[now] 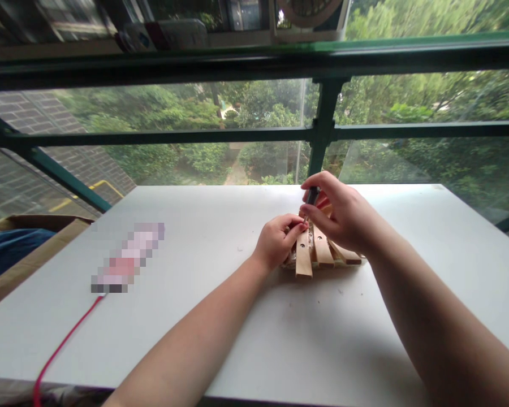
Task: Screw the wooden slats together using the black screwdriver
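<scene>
Smooth, pale wooden slats (304, 260), flat and straight-edged with squared near ends, fan out over a rougher, light-coloured base (288, 264) on the right half of a glossy white table (220, 226). The right hand (343, 212) has thumb and fingers closed round the black handle of a slim tool (313, 195), whose thin metal shaft slants down to the far part of the leftmost slat. The left hand (277, 240) rests against that slat's left side, its fingers curled and thumb and forefinger brought narrowly together at the foot of the shaft; whether they pinch anything there cannot be told. Three slats can be counted, two of them each bearing one small, dark round spot on the upper face, and a few tiny crumbs dot the table just nearer. On the left of the table lies one long object blurred into pink and lilac squares (129, 257), with a single red cable (68, 333) running from its near end over the near edge. Left of the table, one brown cardboard box (38, 257) holds crumpled blue cloth (12, 251) and is cut off by the picture's edge. Past the far edge stands a dark green metal railing (195, 138) with leafy trees (173, 113) behind. The tool's tip, the slats' far ends and most of the base are hidden by the hands.
</scene>
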The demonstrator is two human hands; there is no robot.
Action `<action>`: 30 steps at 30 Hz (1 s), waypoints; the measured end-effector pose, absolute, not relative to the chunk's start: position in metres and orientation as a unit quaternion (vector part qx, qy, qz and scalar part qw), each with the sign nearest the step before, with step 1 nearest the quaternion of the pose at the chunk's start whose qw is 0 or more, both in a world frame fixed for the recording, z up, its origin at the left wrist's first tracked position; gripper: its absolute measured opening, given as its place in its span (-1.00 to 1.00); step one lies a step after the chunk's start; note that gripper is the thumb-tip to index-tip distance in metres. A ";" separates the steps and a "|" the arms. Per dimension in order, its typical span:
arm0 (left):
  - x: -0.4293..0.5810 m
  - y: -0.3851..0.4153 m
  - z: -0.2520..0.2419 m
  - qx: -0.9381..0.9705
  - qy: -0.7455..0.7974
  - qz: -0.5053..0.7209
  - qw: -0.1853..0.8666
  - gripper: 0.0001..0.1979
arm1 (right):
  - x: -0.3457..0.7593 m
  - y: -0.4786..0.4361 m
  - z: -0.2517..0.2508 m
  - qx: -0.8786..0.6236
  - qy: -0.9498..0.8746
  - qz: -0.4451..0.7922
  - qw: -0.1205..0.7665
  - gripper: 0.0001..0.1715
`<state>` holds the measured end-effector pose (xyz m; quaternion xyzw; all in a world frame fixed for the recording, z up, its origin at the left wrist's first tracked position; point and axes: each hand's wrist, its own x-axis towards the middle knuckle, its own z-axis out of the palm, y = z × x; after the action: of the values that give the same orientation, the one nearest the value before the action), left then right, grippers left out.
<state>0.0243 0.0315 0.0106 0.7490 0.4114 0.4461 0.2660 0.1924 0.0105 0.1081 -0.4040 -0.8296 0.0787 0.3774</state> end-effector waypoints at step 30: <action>0.023 0.034 0.007 0.766 0.387 0.445 0.255 -0.80 | 0.189 0.014 0.107 -0.455 -0.806 0.038 0.376 -0.72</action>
<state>0.0235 0.0339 0.0071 0.7660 0.3872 0.4452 0.2550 0.1894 0.0140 0.1066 -0.4552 -0.8060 0.0378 0.3764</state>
